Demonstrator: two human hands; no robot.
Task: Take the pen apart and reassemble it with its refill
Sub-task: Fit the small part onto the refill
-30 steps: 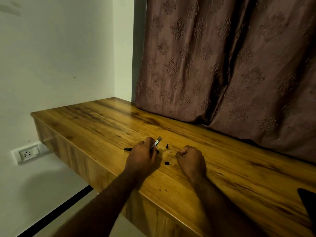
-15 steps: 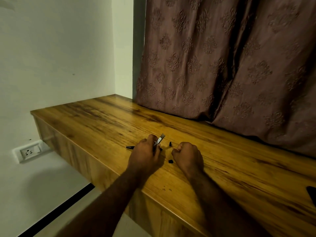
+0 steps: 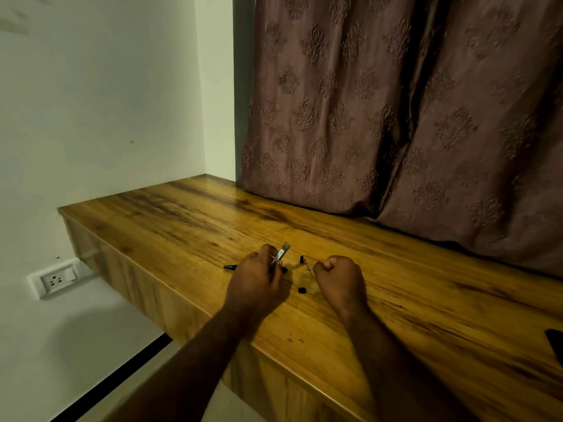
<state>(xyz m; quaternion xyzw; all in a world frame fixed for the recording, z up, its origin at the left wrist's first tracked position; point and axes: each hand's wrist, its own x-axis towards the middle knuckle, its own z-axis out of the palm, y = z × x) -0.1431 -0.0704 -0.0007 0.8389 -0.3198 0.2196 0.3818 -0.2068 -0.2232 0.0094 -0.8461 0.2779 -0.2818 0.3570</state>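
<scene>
Pale wall (image 3: 91, 102) at left, dim light. White socket plate (image 3: 54, 280) low on wall, beside wooden counter (image 3: 182, 214). Counter: glossy grain, runs into corner. Mauve embossed curtain (image 3: 396, 117) behind, hem resting on counter top. Light floor (image 3: 61, 345), black strip (image 3: 122, 373) across it

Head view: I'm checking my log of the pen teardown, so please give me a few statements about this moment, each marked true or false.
1. The left hand grips a silvery pen barrel. True.
2. The barrel lies flat on the wooden table. False: it is held tilted, its far end raised off the wood.
3. Small black pieces lie on the table between the two hands. True.
4. The right hand lies flat with straight fingers. False: its fingers are curled into a fist.
5. A black pen part lies on the table to the left of the left hand. True.
</scene>
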